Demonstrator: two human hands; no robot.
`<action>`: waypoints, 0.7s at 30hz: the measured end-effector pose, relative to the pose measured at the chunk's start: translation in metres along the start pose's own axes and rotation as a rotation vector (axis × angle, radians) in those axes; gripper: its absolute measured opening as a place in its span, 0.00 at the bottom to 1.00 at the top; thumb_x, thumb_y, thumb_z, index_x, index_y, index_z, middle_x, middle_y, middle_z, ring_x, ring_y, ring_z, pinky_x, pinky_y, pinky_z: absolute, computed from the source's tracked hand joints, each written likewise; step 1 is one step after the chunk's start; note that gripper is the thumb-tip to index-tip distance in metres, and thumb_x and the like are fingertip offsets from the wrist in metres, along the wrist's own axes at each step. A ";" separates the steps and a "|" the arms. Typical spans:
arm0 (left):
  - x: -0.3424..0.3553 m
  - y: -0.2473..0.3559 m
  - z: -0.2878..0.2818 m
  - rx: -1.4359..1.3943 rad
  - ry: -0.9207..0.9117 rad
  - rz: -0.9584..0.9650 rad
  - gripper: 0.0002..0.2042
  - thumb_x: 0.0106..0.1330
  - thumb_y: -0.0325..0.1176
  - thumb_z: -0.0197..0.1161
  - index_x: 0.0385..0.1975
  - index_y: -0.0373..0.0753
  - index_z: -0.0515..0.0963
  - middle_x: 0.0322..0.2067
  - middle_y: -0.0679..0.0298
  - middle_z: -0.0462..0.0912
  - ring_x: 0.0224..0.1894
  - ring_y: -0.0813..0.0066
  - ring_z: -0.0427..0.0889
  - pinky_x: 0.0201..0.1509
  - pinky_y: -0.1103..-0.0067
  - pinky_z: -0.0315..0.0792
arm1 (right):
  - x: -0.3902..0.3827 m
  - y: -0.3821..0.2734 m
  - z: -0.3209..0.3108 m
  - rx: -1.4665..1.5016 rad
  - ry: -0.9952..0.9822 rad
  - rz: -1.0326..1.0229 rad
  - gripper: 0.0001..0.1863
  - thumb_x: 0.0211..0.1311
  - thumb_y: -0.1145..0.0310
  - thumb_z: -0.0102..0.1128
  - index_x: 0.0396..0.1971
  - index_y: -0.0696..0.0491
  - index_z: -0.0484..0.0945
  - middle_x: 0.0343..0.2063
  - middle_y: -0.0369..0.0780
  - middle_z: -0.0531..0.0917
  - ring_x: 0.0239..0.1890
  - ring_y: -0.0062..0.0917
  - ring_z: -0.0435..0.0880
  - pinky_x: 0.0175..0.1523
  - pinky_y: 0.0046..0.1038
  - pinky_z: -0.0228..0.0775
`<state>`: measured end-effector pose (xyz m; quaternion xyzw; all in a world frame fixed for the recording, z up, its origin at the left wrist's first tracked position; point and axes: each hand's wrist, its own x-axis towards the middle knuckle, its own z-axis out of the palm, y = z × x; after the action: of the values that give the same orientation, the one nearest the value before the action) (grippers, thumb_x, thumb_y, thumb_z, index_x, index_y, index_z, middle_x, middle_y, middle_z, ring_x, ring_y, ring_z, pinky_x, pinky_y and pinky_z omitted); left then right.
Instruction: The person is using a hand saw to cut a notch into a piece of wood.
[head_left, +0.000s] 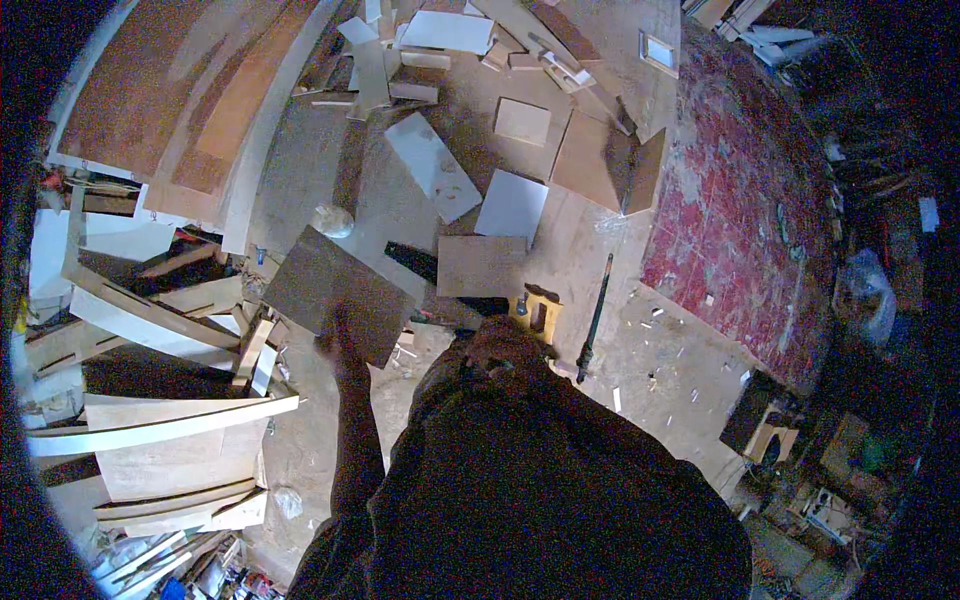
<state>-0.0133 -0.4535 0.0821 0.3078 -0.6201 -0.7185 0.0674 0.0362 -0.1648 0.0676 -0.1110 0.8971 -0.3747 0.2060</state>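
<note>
My left hand (342, 342) grips the near edge of a dark brown square board (335, 285), held at a slant. A dim shape at the top of my dark clothing seems to be my right hand (497, 350); its fingers and anything in them are too dark to make out. Just beyond it lie a yellow tool (540, 305) and a brown rectangular panel (480, 265). A long dark rod (598, 310) lies to the right. Ahead are a pale panel (512, 210), a long white strip (432, 165) and a small pale bag (332, 220).
Plywood sheets (170, 90) line the upper left, with piled wood offcuts (165, 440) below. A red scuffed board (745, 230) spans the right. More small panels (445, 32) and an open brown box shape (590, 160) lie at the back. Clutter (830, 510) fills the dark right edge.
</note>
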 end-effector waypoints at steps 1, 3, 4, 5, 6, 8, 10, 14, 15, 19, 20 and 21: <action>-0.005 0.000 -0.002 0.082 -0.024 0.020 0.28 0.64 0.39 0.60 0.62 0.39 0.60 0.61 0.57 0.65 0.61 0.60 0.65 0.64 0.67 0.63 | -0.013 0.001 0.003 0.018 0.015 0.003 0.17 0.65 0.50 0.48 0.46 0.42 0.78 0.51 0.42 0.75 0.55 0.46 0.70 0.59 0.56 0.56; -0.012 0.004 0.000 0.163 -0.048 0.041 0.28 0.63 0.38 0.61 0.62 0.38 0.60 0.61 0.58 0.65 0.61 0.61 0.65 0.63 0.67 0.64 | -0.013 0.003 0.009 0.054 0.043 0.009 0.18 0.65 0.50 0.49 0.46 0.43 0.77 0.51 0.43 0.75 0.55 0.46 0.70 0.59 0.55 0.57; -0.017 0.009 0.006 0.036 -0.067 0.061 0.24 0.62 0.40 0.64 0.54 0.36 0.68 0.53 0.59 0.72 0.53 0.65 0.71 0.56 0.69 0.68 | -0.018 0.005 0.010 0.072 0.057 0.013 0.18 0.65 0.51 0.49 0.46 0.44 0.77 0.51 0.43 0.75 0.55 0.46 0.70 0.59 0.55 0.58; -0.022 0.012 0.010 -0.091 -0.086 0.079 0.21 0.60 0.42 0.67 0.47 0.34 0.75 0.45 0.61 0.79 0.45 0.70 0.77 0.49 0.71 0.72 | -0.022 0.009 0.009 0.090 0.069 0.017 0.18 0.65 0.51 0.49 0.46 0.44 0.77 0.50 0.43 0.75 0.55 0.46 0.70 0.59 0.54 0.58; -0.023 0.010 0.009 -0.093 -0.081 0.085 0.21 0.60 0.42 0.67 0.47 0.34 0.75 0.45 0.61 0.79 0.45 0.70 0.77 0.49 0.71 0.72 | -0.017 0.010 0.008 0.108 0.081 0.014 0.18 0.64 0.51 0.50 0.46 0.45 0.77 0.50 0.44 0.74 0.54 0.46 0.70 0.59 0.54 0.58; -0.025 0.002 0.004 0.081 0.012 0.096 0.23 0.61 0.42 0.67 0.49 0.33 0.73 0.47 0.61 0.78 0.47 0.70 0.76 0.50 0.71 0.71 | -0.014 0.011 0.009 0.145 0.099 0.011 0.18 0.64 0.51 0.50 0.47 0.46 0.77 0.50 0.44 0.74 0.54 0.46 0.70 0.58 0.53 0.59; -0.022 -0.002 0.000 0.000 0.010 0.080 0.24 0.61 0.42 0.66 0.51 0.33 0.72 0.47 0.60 0.78 0.47 0.70 0.75 0.50 0.71 0.71 | -0.014 0.010 0.012 0.175 0.122 0.005 0.19 0.64 0.52 0.51 0.47 0.47 0.76 0.49 0.45 0.74 0.54 0.46 0.70 0.58 0.52 0.60; -0.013 -0.021 -0.018 -0.098 0.050 -0.051 0.25 0.62 0.42 0.65 0.53 0.34 0.68 0.46 0.60 0.78 0.48 0.70 0.75 0.51 0.71 0.71 | 0.024 0.010 0.004 0.232 0.162 0.000 0.19 0.63 0.52 0.52 0.47 0.50 0.76 0.49 0.46 0.74 0.54 0.45 0.71 0.57 0.51 0.62; -0.009 -0.030 -0.028 -0.109 0.062 -0.039 0.25 0.62 0.42 0.65 0.53 0.34 0.68 0.46 0.60 0.78 0.48 0.70 0.75 0.51 0.71 0.71 | 0.038 0.009 0.001 0.246 0.168 -0.014 0.20 0.63 0.52 0.53 0.47 0.50 0.76 0.49 0.47 0.74 0.54 0.45 0.71 0.57 0.50 0.62; -0.019 0.000 -0.008 -0.128 -0.003 0.013 0.23 0.64 0.42 0.63 0.53 0.36 0.67 0.45 0.61 0.78 0.46 0.70 0.75 0.47 0.70 0.71 | 0.103 -0.008 -0.041 -0.173 0.092 0.040 0.26 0.58 0.53 0.60 0.48 0.57 0.71 0.46 0.51 0.73 0.51 0.46 0.71 0.52 0.46 0.67; -0.025 0.024 0.001 -0.256 0.006 -0.114 0.22 0.65 0.42 0.62 0.52 0.37 0.67 0.45 0.61 0.77 0.45 0.70 0.75 0.47 0.70 0.72 | 0.123 -0.018 -0.054 -0.131 0.145 0.092 0.30 0.55 0.49 0.61 0.50 0.56 0.70 0.48 0.52 0.72 0.53 0.47 0.69 0.53 0.48 0.66; -0.021 0.025 -0.014 -0.264 0.028 -0.094 0.22 0.65 0.42 0.62 0.52 0.37 0.67 0.45 0.61 0.77 0.45 0.70 0.75 0.47 0.70 0.72 | 0.145 -0.032 -0.062 -0.084 0.193 0.128 0.34 0.52 0.45 0.62 0.51 0.55 0.69 0.50 0.53 0.71 0.55 0.48 0.68 0.53 0.50 0.65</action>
<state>0.0037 -0.4605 0.1121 0.3349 -0.5042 -0.7917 0.0821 -0.1197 -0.1995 0.0884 -0.0252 0.9330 -0.3318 0.1373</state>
